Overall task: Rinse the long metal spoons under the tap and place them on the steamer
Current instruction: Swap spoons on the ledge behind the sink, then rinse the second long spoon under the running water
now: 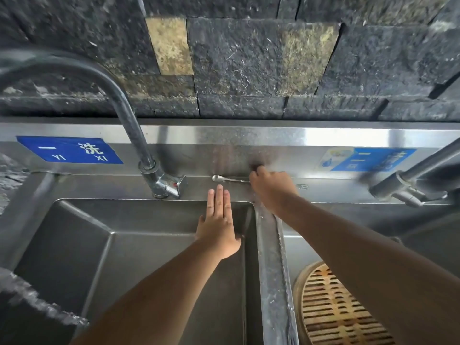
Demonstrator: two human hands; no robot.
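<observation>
- The work surface is a stainless steel double sink unit (271,257) with a raised metal backsplash, set against a wall (249,58) of rough dark stone blocks, two of them paler and tan.
- Two basins show: the left basin (99,245) is dry-looking and holds nothing visible; the right one holds a round bamboo steamer (331,310), its slatted floor facing up at the lower right.
- Two taps stand on the back ledge: a curved tap (129,115) behind the left basin with a lever marked red, and a second tap (410,180) at the right edge, blurred.
- Two blue labels are stuck on the backsplash, the left label (69,150) with white characters, the right label (368,159) too blurred to read.
- One long metal spoon (229,179) lies flat on the ledge between the taps, bowl pointing left, its handle running under the right hand.
- A fork end (302,186) sticks out on the ledge just right of that hand; only one is visible.
- The right hand (271,188) is curled down over the spoon's handle, fingers bent onto the ledge; whether they actually pinch the handle cannot be told.
- The left hand (217,222) hovers flat over the left basin's back corner, fingers straight and together, grasping nothing.
</observation>
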